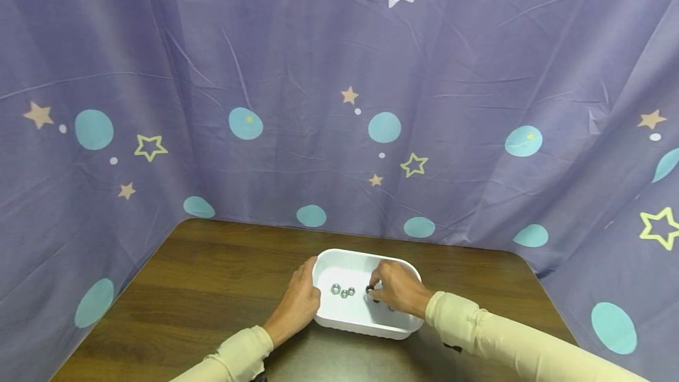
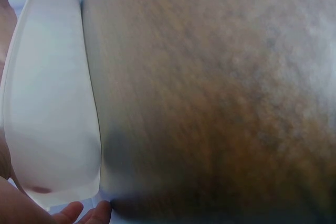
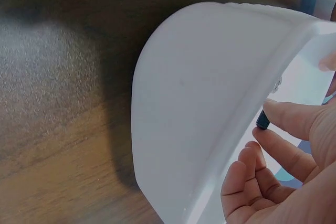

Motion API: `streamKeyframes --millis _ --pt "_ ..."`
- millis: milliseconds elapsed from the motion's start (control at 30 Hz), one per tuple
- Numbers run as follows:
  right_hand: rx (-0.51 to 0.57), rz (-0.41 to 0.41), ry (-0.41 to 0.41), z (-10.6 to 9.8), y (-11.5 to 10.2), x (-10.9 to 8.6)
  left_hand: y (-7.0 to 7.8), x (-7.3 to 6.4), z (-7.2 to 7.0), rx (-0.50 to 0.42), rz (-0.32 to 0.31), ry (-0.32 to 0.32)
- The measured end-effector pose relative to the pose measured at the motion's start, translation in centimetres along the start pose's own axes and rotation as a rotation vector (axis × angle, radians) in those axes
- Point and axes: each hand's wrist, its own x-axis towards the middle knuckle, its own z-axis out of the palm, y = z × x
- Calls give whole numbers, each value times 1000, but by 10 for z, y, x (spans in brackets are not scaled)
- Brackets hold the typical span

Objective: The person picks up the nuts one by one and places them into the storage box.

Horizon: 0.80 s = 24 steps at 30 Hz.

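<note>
A white plastic tray with rounded corners rests on the table. My left hand grips its left end, and the thumb shows over the wall in the right wrist view. Inside the tray, my right hand pinches a small black nut between thumb and index finger, the other fingers curled beside it. Another dark piece shows just under those fingers. Left of them lies a small group of silver hex nuts on the tray floor. A further silver piece is mostly hidden beneath the right hand.
The brown wooden table extends around the tray on all sides. Behind it and at both sides hangs a purple curtain with stars and blue dots. The tray's walls stand up around the nuts.
</note>
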Motion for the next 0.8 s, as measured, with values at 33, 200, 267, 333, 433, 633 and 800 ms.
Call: streamKeyframes --millis 33,200,267,333,433,633,800 --pt "-2 4 -7 0 0 1 0 0 0 2 0 1" --pt "8 47 -56 -1 -1 6 0 0 0 6 0 4" --pt "4 61 -73 -1 -1 8 -1 0 0 4 -2 2" --pt "-1 72 -88 -2 -1 9 -1 0 0 5 -3 -2" --pt "4 92 -106 -4 -2 12 -1 0 1 -1 -5 -7" --pt "31 100 -127 -4 -1 16 -2 1 1 3 3 3" --pt "38 105 -147 -4 -2 18 -1 0 0 8 -3 -4"
